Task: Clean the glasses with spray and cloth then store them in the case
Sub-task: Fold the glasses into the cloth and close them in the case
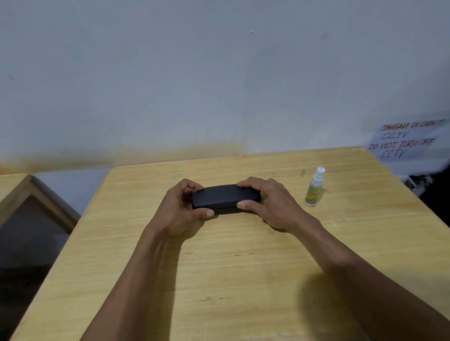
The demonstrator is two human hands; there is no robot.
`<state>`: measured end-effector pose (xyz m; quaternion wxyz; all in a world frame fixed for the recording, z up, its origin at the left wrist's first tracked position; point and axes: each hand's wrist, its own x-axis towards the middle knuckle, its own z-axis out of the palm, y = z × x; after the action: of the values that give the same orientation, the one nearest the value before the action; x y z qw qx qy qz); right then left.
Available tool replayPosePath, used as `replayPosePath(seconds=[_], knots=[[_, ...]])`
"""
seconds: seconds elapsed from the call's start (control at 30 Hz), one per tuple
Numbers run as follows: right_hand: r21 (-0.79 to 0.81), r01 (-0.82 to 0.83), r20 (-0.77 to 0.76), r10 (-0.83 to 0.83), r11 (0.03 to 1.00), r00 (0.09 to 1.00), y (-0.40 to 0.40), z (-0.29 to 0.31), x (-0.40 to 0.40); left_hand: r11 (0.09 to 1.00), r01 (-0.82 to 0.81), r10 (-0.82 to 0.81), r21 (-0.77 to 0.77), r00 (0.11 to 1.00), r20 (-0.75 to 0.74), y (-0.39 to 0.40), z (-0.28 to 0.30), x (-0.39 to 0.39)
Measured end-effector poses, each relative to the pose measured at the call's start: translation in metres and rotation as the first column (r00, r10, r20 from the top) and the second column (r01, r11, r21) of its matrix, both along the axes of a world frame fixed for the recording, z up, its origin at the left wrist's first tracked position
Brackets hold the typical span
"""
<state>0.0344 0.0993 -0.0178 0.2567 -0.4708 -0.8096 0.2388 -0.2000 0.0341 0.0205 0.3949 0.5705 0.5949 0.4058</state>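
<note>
Case: the dark glasses case (226, 199) lies flat on the bench (248, 271), lid down, held at both ends.
Left hand: the left hand (180, 210) is clamped on the case's left end, thumb on the near edge, fingers curled over the top.
Right hand: the right hand (267, 203) is clamped on the right end in the same way.
Spray: the spray bottle (314, 188) stands upright just to the right of the case, apart from it, cap on.
Glasses and cloth: neither shows; whether they are inside the shut case cannot be told.
Progress: this looks like either the very start, with the case about to be opened, or the very end, with it just closed; one frame does not settle which.
Left to do: if it is the start, everything remains.
</note>
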Motion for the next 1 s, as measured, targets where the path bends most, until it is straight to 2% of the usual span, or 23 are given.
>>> replayPosePath(seconds=[0.3,0.5,0.63,0.9,1.0], knots=[[0.001,0.007,0.006,-0.007,1.000,1.000,0.001,-0.001,-0.001,1.000,0.016,-0.016,-0.002,0.999,-0.044,0.003,-0.003,-0.004],[-0.033,0.019,-0.006,-0.019,0.999,1.000,0.002,0.001,0.000,0.998,0.023,-0.025,-0.057,0.999,-0.030,0.004,0.000,-0.006],[-0.032,0.018,-0.004,-0.018,0.999,1.000,0.002,0.001,0.000,1.000,0.001,-0.003,-0.027,0.998,-0.061,0.002,-0.002,-0.006],[0.039,0.007,-0.021,-0.006,0.999,1.000,-0.008,-0.004,-0.001,0.990,-0.087,0.109,0.107,0.969,-0.221,-0.005,-0.012,-0.003],[0.043,0.037,-0.020,-0.036,0.998,0.999,-0.015,-0.010,0.002,0.987,-0.086,0.114,0.137,0.970,-0.213,-0.009,-0.015,-0.003]])
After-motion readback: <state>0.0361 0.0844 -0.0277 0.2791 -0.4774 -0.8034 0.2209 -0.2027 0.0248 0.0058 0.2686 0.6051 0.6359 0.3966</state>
